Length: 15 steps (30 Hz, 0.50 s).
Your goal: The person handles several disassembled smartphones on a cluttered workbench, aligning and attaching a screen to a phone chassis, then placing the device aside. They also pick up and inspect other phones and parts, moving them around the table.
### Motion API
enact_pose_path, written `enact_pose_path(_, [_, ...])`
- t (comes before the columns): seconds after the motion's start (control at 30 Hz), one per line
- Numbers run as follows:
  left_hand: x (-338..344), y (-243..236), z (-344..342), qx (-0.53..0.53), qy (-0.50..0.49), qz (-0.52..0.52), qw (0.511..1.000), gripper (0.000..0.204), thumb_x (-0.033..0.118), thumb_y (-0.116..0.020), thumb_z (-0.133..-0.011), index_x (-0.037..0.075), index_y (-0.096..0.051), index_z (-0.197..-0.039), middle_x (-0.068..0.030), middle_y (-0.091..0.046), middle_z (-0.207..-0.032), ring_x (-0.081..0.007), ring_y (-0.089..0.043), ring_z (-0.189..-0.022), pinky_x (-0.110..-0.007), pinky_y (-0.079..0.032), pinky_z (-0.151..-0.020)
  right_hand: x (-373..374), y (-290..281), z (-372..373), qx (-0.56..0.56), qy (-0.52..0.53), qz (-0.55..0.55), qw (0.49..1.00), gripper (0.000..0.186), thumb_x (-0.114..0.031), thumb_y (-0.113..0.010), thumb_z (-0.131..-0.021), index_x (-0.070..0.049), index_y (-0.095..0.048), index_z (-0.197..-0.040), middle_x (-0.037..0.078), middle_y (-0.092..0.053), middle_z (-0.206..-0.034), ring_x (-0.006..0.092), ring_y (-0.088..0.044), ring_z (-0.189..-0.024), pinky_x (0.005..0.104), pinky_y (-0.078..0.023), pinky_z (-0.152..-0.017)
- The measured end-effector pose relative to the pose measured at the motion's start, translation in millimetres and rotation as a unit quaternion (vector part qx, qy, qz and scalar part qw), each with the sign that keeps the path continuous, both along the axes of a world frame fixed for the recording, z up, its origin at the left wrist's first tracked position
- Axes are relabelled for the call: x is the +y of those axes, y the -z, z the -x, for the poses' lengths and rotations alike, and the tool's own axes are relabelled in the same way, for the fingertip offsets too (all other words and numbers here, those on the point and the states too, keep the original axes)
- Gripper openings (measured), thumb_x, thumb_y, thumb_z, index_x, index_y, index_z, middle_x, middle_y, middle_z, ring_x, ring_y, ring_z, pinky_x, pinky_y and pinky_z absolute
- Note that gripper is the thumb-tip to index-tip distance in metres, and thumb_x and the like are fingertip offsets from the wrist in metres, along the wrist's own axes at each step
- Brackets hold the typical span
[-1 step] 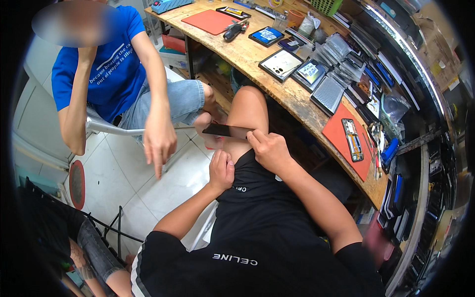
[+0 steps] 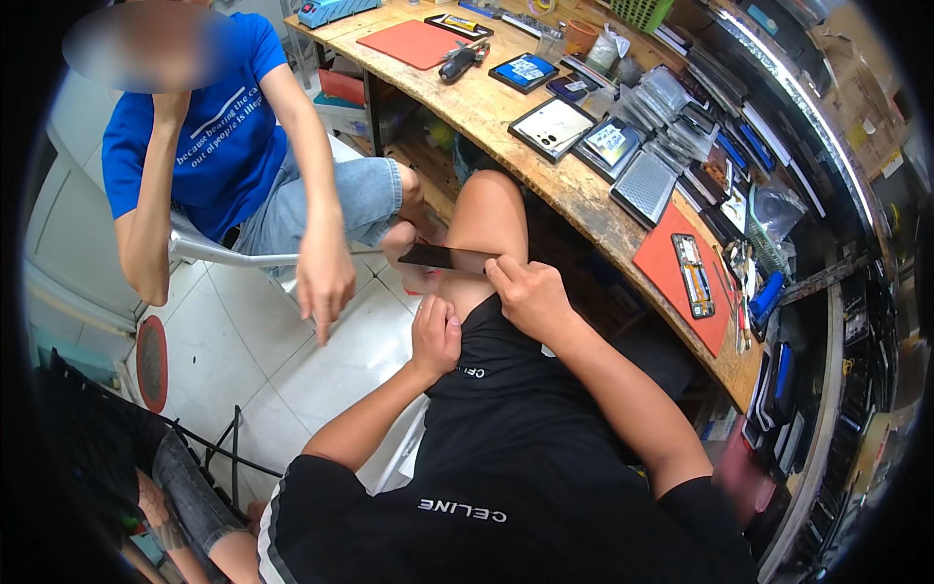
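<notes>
A thin dark phone screen (image 2: 443,257) is pinched at its right end in my right hand (image 2: 530,295), held above my bare thigh and tilted so that it looks narrow. My left hand (image 2: 436,336) rests as a loose fist on my leg at the hem of my black shorts, just below the screen; nothing shows in it. To the right, an opened phone (image 2: 693,275) with its inner parts bare lies on a red mat (image 2: 662,248) on the wooden bench.
A seated person in a blue shirt (image 2: 219,107) faces me at the left, one hand hanging down. Phones in trays (image 2: 552,127), tools (image 2: 463,60) and plastic packs (image 2: 654,97) crowd the wooden bench (image 2: 418,88). Another person's leg (image 2: 199,492) shows at lower left.
The seated person's hanging hand has shifted slightly to the right and down. My hands and the phone screen stay where they were.
</notes>
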State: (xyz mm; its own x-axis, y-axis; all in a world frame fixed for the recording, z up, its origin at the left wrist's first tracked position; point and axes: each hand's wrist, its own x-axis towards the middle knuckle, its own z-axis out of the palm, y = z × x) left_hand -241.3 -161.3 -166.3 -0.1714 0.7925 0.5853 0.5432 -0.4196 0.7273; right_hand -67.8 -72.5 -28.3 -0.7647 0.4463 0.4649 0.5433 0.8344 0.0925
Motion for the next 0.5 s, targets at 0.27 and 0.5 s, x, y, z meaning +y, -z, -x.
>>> enact_pose_path(0.27, [-1.7, -2.9, 0.0, -0.008, -0.005, 0.014, 1.0, 0.012, 0.012, -0.056, -0.093, 0.001, -0.052, -0.091, -0.0201, -0.05, -0.087, -0.0416, -0.052, -0.08, -0.051, -0.044, -0.074, 4.3, -2.4, 2.4, 0.011, 0.002, 0.012, 1.0, 0.028, -0.005, -0.071, -0.074, -0.006, -0.065, -0.101, 0.007, -0.061, -0.085, 0.0246, -0.069, -0.064, 0.0365, -0.054, -0.059])
enact_pose_path(0.5, [-0.1, -6.0, -0.2, -0.007, -0.018, -0.002, 1.0, 0.012, 0.012, -0.056, -0.092, 0.001, -0.054, -0.092, -0.0212, -0.051, -0.088, -0.0437, -0.053, -0.081, -0.052, -0.044, -0.072, 10.0, -6.8, 3.5, 0.025, 0.002, 0.037, 0.999, 0.042, -0.001, -0.071, -0.069, -0.008, -0.066, -0.11, 0.008, -0.063, -0.089, 0.0291, -0.068, -0.066, 0.0406, -0.055, -0.06])
